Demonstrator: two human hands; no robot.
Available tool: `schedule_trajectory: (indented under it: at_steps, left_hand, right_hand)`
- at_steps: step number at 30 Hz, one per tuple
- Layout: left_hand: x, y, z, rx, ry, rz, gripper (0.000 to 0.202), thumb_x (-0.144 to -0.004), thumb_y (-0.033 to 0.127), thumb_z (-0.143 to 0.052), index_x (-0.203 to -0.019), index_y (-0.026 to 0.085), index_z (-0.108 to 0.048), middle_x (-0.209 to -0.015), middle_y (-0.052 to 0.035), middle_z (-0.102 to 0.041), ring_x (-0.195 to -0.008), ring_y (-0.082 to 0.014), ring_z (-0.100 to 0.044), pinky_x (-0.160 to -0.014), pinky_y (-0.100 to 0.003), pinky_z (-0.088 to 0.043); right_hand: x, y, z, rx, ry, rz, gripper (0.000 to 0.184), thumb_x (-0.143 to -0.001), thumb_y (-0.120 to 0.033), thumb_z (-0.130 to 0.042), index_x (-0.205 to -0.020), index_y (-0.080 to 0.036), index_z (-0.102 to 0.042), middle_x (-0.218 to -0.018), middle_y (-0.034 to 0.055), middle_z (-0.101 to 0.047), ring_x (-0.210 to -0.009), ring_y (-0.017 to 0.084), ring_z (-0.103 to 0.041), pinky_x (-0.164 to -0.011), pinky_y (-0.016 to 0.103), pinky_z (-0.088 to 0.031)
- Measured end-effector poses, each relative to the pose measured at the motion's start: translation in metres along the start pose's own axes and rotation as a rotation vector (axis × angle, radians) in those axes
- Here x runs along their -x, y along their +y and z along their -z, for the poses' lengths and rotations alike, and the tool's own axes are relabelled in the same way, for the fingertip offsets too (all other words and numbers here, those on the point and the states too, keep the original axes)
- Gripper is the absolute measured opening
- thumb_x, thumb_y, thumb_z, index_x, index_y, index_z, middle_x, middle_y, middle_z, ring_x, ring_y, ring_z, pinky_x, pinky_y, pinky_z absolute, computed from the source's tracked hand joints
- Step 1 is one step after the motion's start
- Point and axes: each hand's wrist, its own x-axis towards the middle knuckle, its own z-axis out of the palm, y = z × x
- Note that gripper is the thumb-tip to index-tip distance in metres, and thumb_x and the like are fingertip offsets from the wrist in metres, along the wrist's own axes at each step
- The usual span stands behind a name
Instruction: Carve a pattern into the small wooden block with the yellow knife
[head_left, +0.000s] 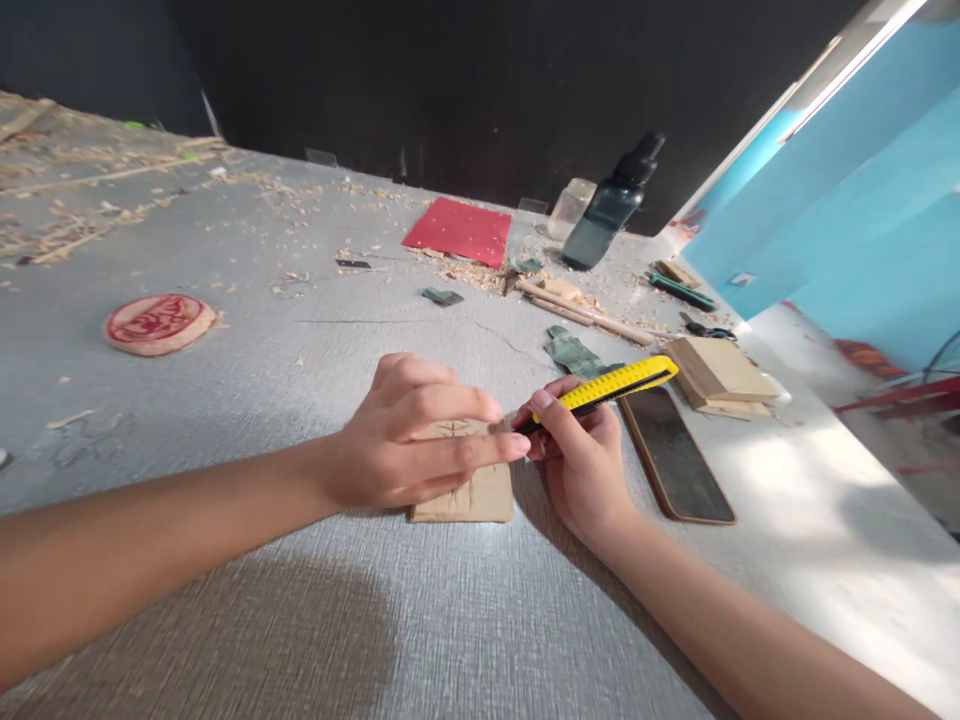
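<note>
My right hand (581,450) is closed around a yellow-and-black utility knife (619,385), its front end pointing left and the yellow rear end up to the right. Stretched over a small flat wooden block (480,500), my left hand (427,430) has its fingers apart. Two of its fingertips are right beside the knife's front end; whether they touch it I cannot tell. Thin dark lines are marked or cut on the block's top, partly covered by the left fingers. The block lies on the grey textured table (300,600).
Right of my hands lie a phone (686,460) and stacked wood blocks (720,375). Farther back are green scraps (574,350), wooden sticks (589,315), red paper (465,230), a dark dropper bottle (607,215) and a green cutter (681,290). A red-marked wooden disc (161,322) sits left among shavings.
</note>
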Motion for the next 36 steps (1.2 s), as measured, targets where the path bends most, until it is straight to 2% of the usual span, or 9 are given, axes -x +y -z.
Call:
schedule_trajectory:
  at_steps: [3, 7, 10, 17, 23, 25, 29, 31, 36]
  left_hand:
    - [0.0009, 0.0003, -0.0015, -0.037, 0.038, -0.044, 0.035, -0.087, 0.021, -0.077, -0.122, 0.025, -0.072, -0.096, -0.0032, -0.062, -0.098, -0.0200, -0.054, -0.082, -0.039, -0.047]
    - [0.0016, 0.0031, -0.0032, -0.062, 0.065, -0.026, 0.031, -0.085, 0.022, -0.080, -0.114, 0.028, -0.071, -0.086, 0.0005, -0.064, -0.094, -0.0186, -0.055, -0.078, -0.037, -0.046]
    - [0.0011, 0.0048, -0.0032, -0.074, 0.054, -0.015, 0.032, -0.087, 0.024, -0.077, -0.118, 0.026, -0.069, -0.082, 0.0006, -0.063, -0.092, -0.0184, -0.055, -0.079, -0.038, -0.045]
    - [0.0026, 0.0030, -0.0008, -0.071, 0.005, -0.001, 0.039, -0.093, 0.030, -0.068, -0.131, 0.023, -0.065, -0.089, -0.0022, -0.060, -0.094, -0.0189, -0.054, -0.084, -0.038, -0.044]
    - [0.0020, 0.0035, -0.0006, -0.012, -0.004, 0.062, 0.035, -0.096, 0.031, -0.063, -0.129, 0.019, -0.067, -0.098, -0.0072, -0.057, -0.095, -0.0220, -0.054, -0.085, -0.043, -0.045]
    - [0.0008, 0.0026, -0.0021, 0.046, 0.028, 0.142, 0.034, -0.095, 0.026, -0.063, -0.128, 0.019, -0.068, -0.101, -0.0074, -0.056, -0.095, -0.0211, -0.054, -0.085, -0.043, -0.046]
    - [-0.0019, -0.0014, -0.0050, 0.190, 0.107, 0.406, 0.031, -0.095, 0.018, -0.060, -0.124, 0.022, -0.072, -0.103, -0.0070, -0.055, -0.099, -0.0197, -0.054, -0.086, -0.039, -0.049]
    - [-0.0029, -0.0029, -0.0054, 0.229, 0.104, 0.451, 0.029, -0.096, 0.017, -0.058, -0.120, 0.020, -0.073, -0.101, -0.0069, -0.055, -0.099, -0.0193, -0.054, -0.085, -0.039, -0.049]
    - [-0.0048, -0.0024, -0.0045, 0.264, 0.023, 0.326, 0.026, -0.095, 0.013, -0.056, -0.114, 0.014, -0.075, -0.099, -0.0080, -0.057, -0.094, -0.0185, -0.054, -0.083, -0.039, -0.049]
  right_hand:
    - [-0.0001, 0.0000, -0.0005, -0.014, -0.003, -0.001, 0.022, -0.090, -0.031, -0.077, -0.080, -0.020, -0.060, -0.069, 0.0016, -0.070, -0.055, 0.011, -0.054, -0.051, 0.022, -0.040]
    - [-0.0004, 0.0001, -0.0011, -0.029, -0.001, -0.001, 0.022, -0.089, -0.031, -0.078, -0.079, -0.020, -0.061, -0.069, 0.0012, -0.069, -0.054, 0.010, -0.053, -0.050, 0.022, -0.039]
    - [-0.0008, 0.0004, -0.0009, -0.037, 0.000, 0.006, 0.023, -0.088, -0.030, -0.078, -0.078, -0.019, -0.061, -0.068, 0.0006, -0.068, -0.052, 0.008, -0.050, -0.049, 0.022, -0.037]
    - [-0.0012, 0.0004, -0.0003, -0.044, -0.012, 0.013, 0.022, -0.090, -0.028, -0.078, -0.078, -0.019, -0.062, -0.068, -0.0001, -0.068, -0.051, 0.007, -0.050, -0.049, 0.021, -0.036]
    - [-0.0008, 0.0002, -0.0013, -0.055, 0.004, 0.010, 0.024, -0.088, -0.030, -0.079, -0.079, -0.019, -0.061, -0.066, -0.0009, -0.065, -0.051, 0.007, -0.049, -0.048, 0.021, -0.036]
    - [-0.0008, 0.0005, -0.0011, -0.041, 0.005, 0.007, 0.024, -0.089, -0.030, -0.079, -0.078, -0.019, -0.060, -0.067, -0.0001, -0.066, -0.051, 0.008, -0.050, -0.048, 0.021, -0.036]
    - [-0.0009, 0.0016, -0.0006, -0.045, 0.013, -0.001, 0.023, -0.089, -0.029, -0.078, -0.080, -0.019, -0.060, -0.069, 0.0005, -0.068, -0.051, 0.008, -0.050, -0.048, 0.021, -0.036]
    - [-0.0009, 0.0019, -0.0005, -0.054, 0.018, -0.006, 0.023, -0.088, -0.029, -0.079, -0.081, -0.019, -0.060, -0.068, 0.0000, -0.067, -0.050, 0.008, -0.050, -0.048, 0.021, -0.036]
    - [0.0000, 0.0014, -0.0003, -0.056, 0.005, 0.006, 0.023, -0.089, -0.028, -0.079, -0.082, -0.019, -0.060, -0.069, 0.0007, -0.068, -0.051, 0.008, -0.050, -0.048, 0.020, -0.036]
